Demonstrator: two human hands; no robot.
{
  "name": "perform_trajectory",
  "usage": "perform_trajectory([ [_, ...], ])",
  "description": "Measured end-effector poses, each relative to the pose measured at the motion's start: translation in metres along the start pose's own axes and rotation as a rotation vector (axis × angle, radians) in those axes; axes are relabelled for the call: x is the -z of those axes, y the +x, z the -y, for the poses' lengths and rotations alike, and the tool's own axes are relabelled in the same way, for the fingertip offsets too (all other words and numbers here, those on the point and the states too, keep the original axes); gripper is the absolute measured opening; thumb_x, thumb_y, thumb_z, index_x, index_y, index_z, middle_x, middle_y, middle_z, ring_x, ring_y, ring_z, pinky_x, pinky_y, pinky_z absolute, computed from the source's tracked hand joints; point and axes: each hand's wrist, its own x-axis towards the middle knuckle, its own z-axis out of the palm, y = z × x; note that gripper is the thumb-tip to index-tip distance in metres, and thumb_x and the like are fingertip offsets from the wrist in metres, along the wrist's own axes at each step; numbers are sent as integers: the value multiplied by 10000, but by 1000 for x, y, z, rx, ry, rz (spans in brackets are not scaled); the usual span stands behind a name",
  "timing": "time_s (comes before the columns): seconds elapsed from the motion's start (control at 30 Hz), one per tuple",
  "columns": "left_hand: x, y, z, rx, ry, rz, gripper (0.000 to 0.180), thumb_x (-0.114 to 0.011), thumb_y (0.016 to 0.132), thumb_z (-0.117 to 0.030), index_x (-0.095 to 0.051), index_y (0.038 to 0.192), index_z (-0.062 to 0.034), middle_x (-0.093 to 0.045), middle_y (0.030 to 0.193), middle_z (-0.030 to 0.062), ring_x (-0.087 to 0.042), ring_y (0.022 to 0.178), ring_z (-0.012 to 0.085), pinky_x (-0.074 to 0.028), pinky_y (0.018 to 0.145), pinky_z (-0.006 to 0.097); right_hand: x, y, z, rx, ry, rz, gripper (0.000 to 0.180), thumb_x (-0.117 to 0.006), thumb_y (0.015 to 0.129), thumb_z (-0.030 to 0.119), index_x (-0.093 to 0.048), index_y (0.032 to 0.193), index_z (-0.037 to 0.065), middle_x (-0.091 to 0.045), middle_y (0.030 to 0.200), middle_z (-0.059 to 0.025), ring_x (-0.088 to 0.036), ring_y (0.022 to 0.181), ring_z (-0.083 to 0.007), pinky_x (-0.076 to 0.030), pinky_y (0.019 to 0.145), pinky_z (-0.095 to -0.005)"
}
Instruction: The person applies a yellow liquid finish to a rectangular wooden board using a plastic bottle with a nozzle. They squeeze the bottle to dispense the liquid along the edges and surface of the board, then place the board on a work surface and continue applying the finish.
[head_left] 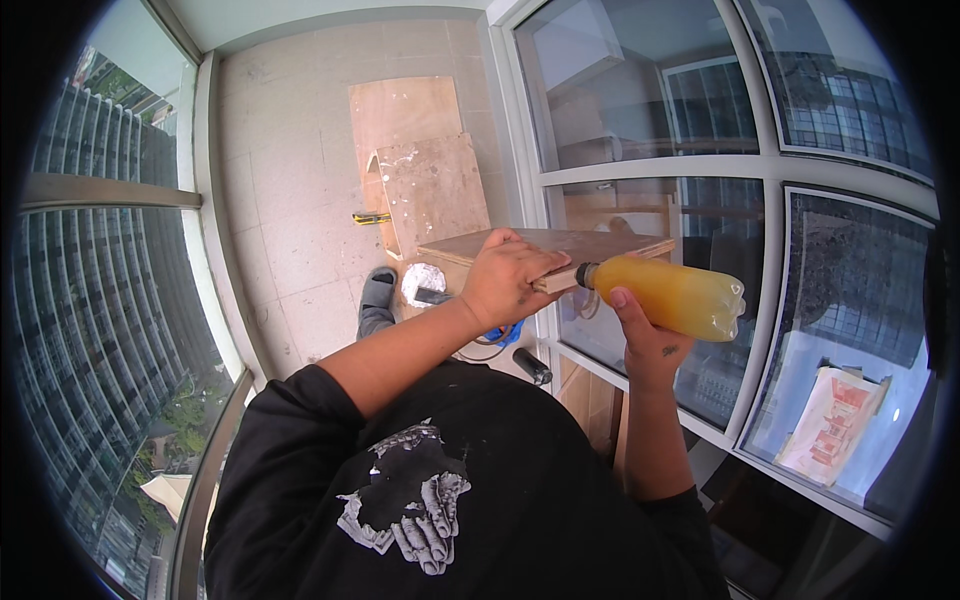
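My right hand (650, 335) is wrapped round a clear plastic bottle (670, 297) of yellow-orange liquid, tilted nearly sideways. Its dark cap (587, 274) points left, at the end of a small wooden piece (556, 281). That piece sits under the closed fingers of my left hand (510, 278); most of its length is hidden by the hand. Whether the cap touches the wood, I cannot tell. Just beyond both hands is a brown wooden board (600, 242) with a pale edge.
Plywood sheets (430, 180) spotted with white lie on the tiled floor (285, 200), a yellow utility knife (371, 218) beside them. Near my shoe (378, 295) are a white lump (423, 281) and a black cylinder (532, 366). Framed windows (650, 165) stand close on the right.
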Motion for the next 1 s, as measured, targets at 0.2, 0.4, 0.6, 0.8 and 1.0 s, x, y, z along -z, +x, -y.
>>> perform_trajectory([
  [0.2,1,0,-1,-9,13,1,427,-806,715,-238,-723,1119,-130,-745,1014,12,-681,888,175,-406,941,370,2,-1,-2,65,-75,23,444,-804,812,-27,-593,1202,-18,-667,1163,-140,-638,1127,-221,-507,983,-346],
  [0.4,1,1,-2,-32,22,-38,396,-850,735,-267,-726,1084,-125,-746,964,3,-686,855,171,-421,916,362,4,-1,1,-53,-28,-35,454,-802,814,-31,-586,1214,-18,-664,1174,-145,-642,1102,-204,-510,980,-334],
  [0.6,0,1,-1,-40,25,-34,398,-849,735,-264,-726,1085,-121,-749,978,7,-689,852,170,-425,909,365,-2,-7,2,-12,40,-36,460,-805,813,-25,-586,1218,-20,-669,1161,-139,-650,1066,-191,-517,962,-322],
  [0.8,2,1,-3,-20,19,-10,422,-828,714,-239,-722,1106,-122,-747,985,15,-686,863,177,-420,920,367,-1,-5,6,-3,0,22,437,-796,818,-35,-595,1205,-21,-665,1170,-139,-645,1071,-185,-520,955,-321],
  [1.0,4,3,-4,-32,38,-18,397,-849,738,-272,-729,1083,-117,-749,974,14,-690,846,175,-434,904,364,2,-2,0,14,-13,7,450,-798,814,-37,-590,1212,-11,-671,1161,-134,-642,1104,-199,-515,974,-344],
])
